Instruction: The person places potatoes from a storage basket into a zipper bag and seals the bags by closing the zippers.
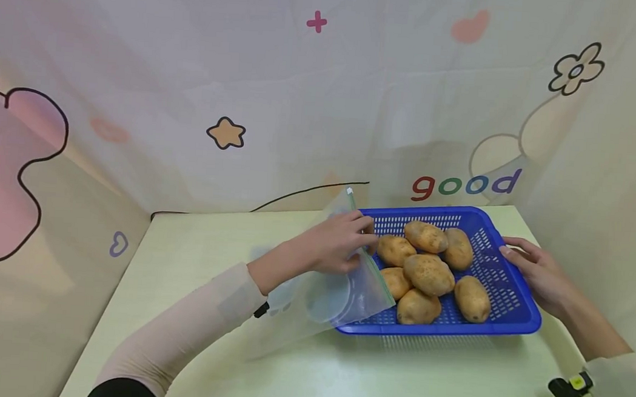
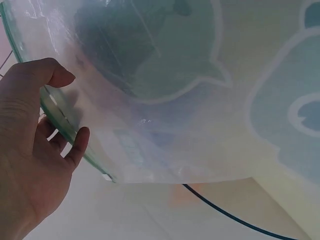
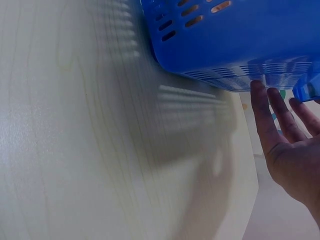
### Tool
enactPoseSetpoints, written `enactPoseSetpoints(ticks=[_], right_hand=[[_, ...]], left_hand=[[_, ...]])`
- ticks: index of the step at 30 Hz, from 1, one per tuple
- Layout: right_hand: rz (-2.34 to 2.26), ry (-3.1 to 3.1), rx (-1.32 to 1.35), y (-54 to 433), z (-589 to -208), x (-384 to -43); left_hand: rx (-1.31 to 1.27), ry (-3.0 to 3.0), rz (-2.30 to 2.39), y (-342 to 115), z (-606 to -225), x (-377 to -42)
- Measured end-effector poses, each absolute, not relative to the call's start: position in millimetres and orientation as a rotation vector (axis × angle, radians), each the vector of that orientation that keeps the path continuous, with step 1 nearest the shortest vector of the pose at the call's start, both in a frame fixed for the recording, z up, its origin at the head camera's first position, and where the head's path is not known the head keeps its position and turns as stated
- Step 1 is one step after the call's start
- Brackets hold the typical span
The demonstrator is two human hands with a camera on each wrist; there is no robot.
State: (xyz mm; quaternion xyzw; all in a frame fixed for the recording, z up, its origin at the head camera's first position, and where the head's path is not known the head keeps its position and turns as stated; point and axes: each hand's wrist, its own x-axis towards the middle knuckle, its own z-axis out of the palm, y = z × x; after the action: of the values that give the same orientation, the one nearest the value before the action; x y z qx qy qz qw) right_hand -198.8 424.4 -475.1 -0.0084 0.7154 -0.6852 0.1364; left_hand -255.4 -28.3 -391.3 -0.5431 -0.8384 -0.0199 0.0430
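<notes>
A translucent zip bag (image 1: pixel 311 310) with a green seal strip hangs at the basket's left side, its mouth edge overlapping the potatoes' side. My left hand (image 1: pixel 342 242) holds it by that edge; in the left wrist view the thumb and fingers (image 2: pixel 80 145) lie about the green strip. Several brown potatoes (image 1: pixel 428 275) lie heaped in a blue perforated basket (image 1: pixel 507 324), mostly toward its left and middle. My right hand (image 1: pixel 542 279) grips the basket's right rim, thumb on top. In the right wrist view its fingers (image 3: pixel 262 112) press along the outer wall.
The pale wood-grain table (image 1: pixel 190 318) spreads out under the bag and basket, with the basket's slotted shadow on it. A printed cloth backdrop (image 1: pixel 302 100) stands right behind the table's far edge and along both sides.
</notes>
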Motion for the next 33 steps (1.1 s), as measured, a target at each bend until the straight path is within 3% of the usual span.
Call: enactPoseSetpoints(ticks=[9,20,33], right_hand=[[-1.993,2.063,-0.02,422.6,-475.7,-195.9],[-1.962,2.114,-0.015,422.2,-474.5,-200.1],[-1.913,2.142,0.03,420.5,-474.2,-198.1]], left_hand=[[-1.62,-2.576,-0.166,-32.8,-396.0,-252.2],[-0.878,-2.871,-0.711,-28.1,-393.2,-242.6],[-0.716,-3.055,-0.591,10.3,-417.2,-249.4]])
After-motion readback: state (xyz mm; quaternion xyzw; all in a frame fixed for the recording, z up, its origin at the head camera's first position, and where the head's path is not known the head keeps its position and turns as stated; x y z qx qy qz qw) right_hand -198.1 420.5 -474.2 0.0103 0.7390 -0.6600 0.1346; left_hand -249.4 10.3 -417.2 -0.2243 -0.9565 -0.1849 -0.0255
